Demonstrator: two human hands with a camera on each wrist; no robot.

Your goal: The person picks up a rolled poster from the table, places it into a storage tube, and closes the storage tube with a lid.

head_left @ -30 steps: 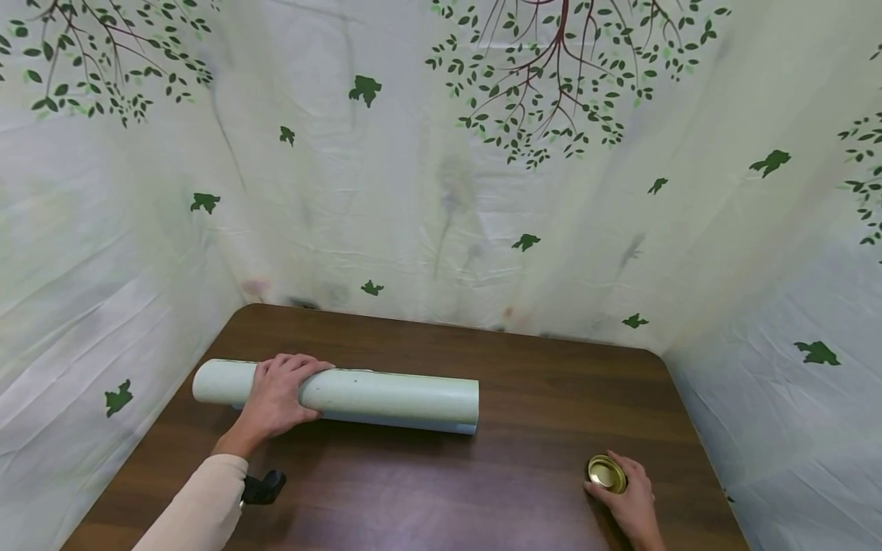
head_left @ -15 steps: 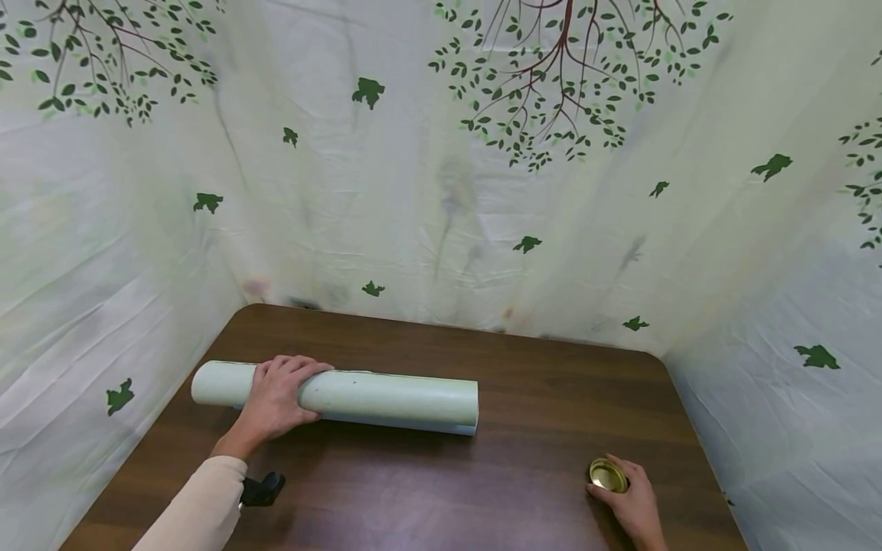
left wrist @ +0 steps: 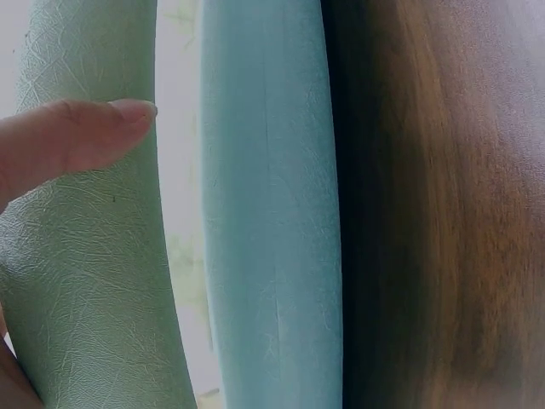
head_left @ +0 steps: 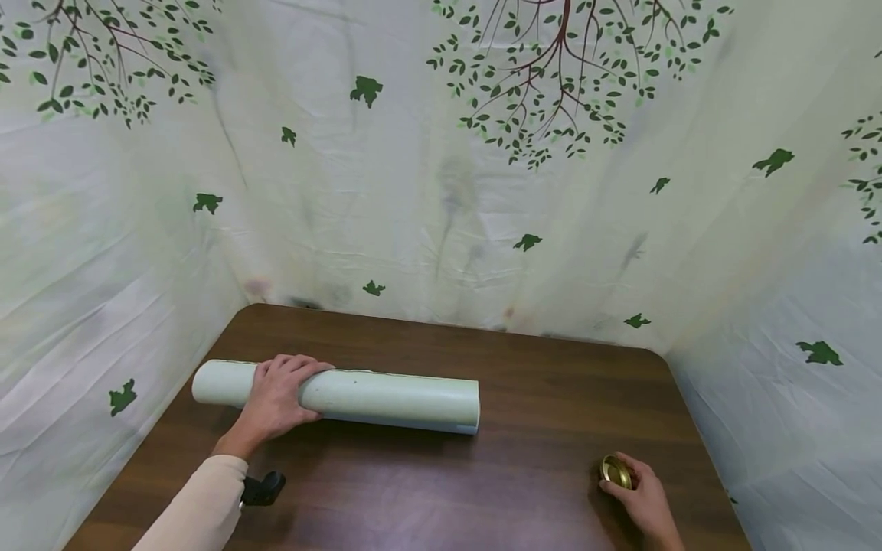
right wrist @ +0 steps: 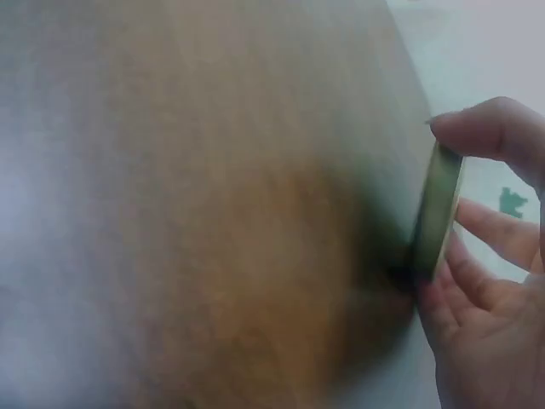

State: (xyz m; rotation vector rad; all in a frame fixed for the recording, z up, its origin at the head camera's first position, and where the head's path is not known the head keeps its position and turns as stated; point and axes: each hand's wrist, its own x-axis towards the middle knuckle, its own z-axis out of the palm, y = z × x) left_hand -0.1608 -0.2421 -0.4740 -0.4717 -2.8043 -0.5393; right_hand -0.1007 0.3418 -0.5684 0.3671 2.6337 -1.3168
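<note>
In the head view, a rolled-up mat [head_left: 393, 394], pale green with a blue underside, lies across the left half of the table. My left hand [head_left: 279, 394] grips it from above, left of its middle. Close up in the left wrist view, the thumb lies over the green layer [left wrist: 94, 281], with a gap between that and the blue layer [left wrist: 272, 204]. My right hand [head_left: 644, 493] pinches a small round gold lid [head_left: 615, 472] by its rim near the table's right side. Seen edge-on in the right wrist view, the lid [right wrist: 438, 209] stands tilted between thumb and fingers.
Under both hands is a dark brown wooden table [head_left: 551, 405] with rounded far corners. Pale fabric [head_left: 441, 191] printed with leaves and branches hangs behind it and on both sides. A black wrist mount [head_left: 264, 488] sits at the left sleeve.
The right hand has shifted slightly to the right with the lid, which is now turned more on its side. My left hand and the rolled mat stay in place.
</note>
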